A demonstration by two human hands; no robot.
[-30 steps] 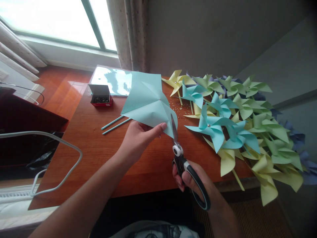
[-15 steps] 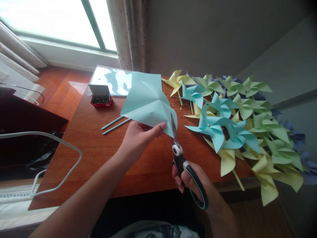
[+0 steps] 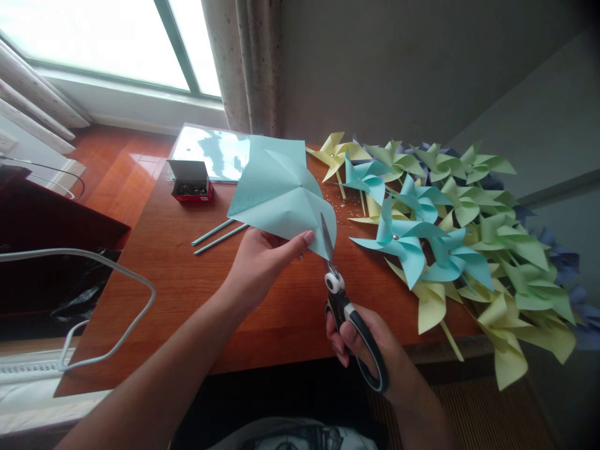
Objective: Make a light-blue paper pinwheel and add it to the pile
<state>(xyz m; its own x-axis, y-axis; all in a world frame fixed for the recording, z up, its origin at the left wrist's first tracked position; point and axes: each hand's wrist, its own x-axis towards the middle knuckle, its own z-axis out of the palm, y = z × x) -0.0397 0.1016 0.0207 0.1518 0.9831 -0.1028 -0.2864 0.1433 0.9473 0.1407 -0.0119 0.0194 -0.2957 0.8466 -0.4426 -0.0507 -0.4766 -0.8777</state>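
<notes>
Above the middle of the table (image 3: 197,312), head view: one sheet of light-blue paper (image 3: 281,209), creased to a point at its centre, its near edge toward the table's near edge.

Left hand (image 3: 265,256): pinching that sheet by the near edge, thumb above, fingers beneath.

Right hand (image 3: 360,344): wrapped about the handles of scissors (image 3: 334,283), black and white; one blade lies over the sheet's near right corner, the other is hidden.

Handling, sheet: judged light, springy along the creases, limp between them; apt to bend or tear under a hard pull. Best held flat at the margin, just beside the blades, fingertips clear of them, the peak unpressed.

Handling, scissors: judged rigid, the heaviest piece in hand; best taken by the handle loops.

Left of the sheet, toward the table's far left corner: a small box (image 3: 193,195), lid up, with small dark pieces inside; two blue sticks (image 3: 220,240) nearer.

Along the table's right edge: a heap of paper pinwheels (image 3: 405,244), yellow, green, blue, purple, likely easily crushed.
</notes>
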